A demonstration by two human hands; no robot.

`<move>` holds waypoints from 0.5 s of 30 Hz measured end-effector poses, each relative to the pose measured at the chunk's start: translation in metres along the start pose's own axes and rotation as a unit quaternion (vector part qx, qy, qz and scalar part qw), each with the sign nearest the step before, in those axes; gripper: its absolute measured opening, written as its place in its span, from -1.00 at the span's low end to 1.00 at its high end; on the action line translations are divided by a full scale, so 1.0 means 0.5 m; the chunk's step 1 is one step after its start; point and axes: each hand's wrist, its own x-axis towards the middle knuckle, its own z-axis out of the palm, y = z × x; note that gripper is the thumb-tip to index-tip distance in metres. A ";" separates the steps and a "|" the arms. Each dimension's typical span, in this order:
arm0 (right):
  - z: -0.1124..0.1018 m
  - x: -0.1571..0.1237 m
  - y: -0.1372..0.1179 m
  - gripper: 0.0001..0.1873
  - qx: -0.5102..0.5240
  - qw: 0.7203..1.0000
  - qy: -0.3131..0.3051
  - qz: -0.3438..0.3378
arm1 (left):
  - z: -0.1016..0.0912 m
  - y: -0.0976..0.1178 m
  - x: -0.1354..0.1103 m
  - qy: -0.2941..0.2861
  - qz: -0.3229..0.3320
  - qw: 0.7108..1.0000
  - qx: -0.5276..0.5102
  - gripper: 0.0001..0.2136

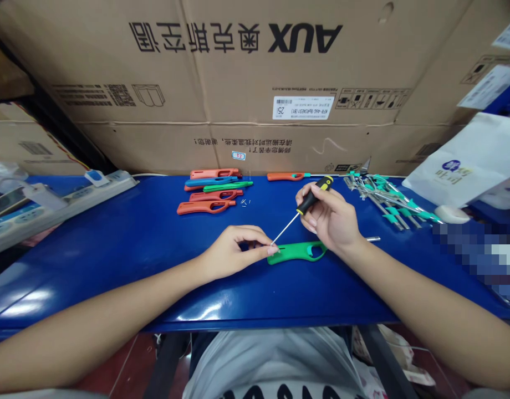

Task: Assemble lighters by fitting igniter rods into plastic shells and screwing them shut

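A green lighter body [294, 251] with a looped trigger opening lies on the blue table, and a metal tube sticks out past my right wrist. My right hand [332, 213] is closed round the black and yellow handle of a screwdriver [285, 229], held at a slant. Its thin shaft points down to the lighter's left end. There the thumb and fingertips of my left hand [238, 250] are pinched together, close to the screwdriver's tip and touching the lighter's end. Whatever small thing they pinch is too small to make out.
Orange, blue and green lighter casings [207, 206] lie at the back left. An orange lighter [285, 176] rests against the cardboard box [238, 105]. Several metal tubes with teal parts [390, 202] are heaped at the right, beside a white bag [467, 160]. A power strip [72, 202] runs along the left.
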 end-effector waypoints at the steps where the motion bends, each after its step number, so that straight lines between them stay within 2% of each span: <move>1: 0.000 -0.001 -0.001 -0.74 0.000 1.000 -0.001 -0.002 | 0.000 0.000 0.000 -0.003 -0.001 1.000 0.000 -0.78; 15: 0.002 -0.005 -0.003 -0.72 -0.011 1.000 -0.004 -0.009 | 0.001 0.001 -0.002 -0.022 0.005 1.000 0.002 -0.78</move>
